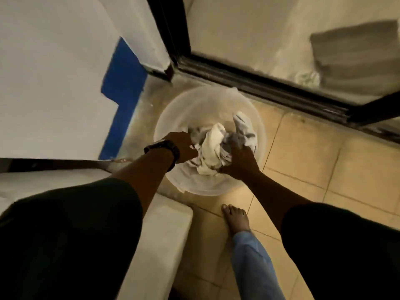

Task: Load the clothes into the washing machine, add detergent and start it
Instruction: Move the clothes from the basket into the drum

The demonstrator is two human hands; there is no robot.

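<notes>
A round translucent white bucket (173,118) stands on the tiled floor below me. Inside it lies a bundle of white and grey clothes (214,141). My left hand (181,146), with a black watch on the wrist, grips the left side of the bundle. My right hand (240,161) is closed on its right side, near a grey-striped piece. Both hands are down inside the bucket's rim. A white flat-topped appliance (160,230), possibly the washing machine, sits at the lower left under my left arm.
A black sliding-door frame (270,85) runs across the floor just behind the bucket, with glass beyond it. A white wall with a blue painted patch (123,83) rises on the left. My bare foot (236,217) stands on the beige tiles near the bucket.
</notes>
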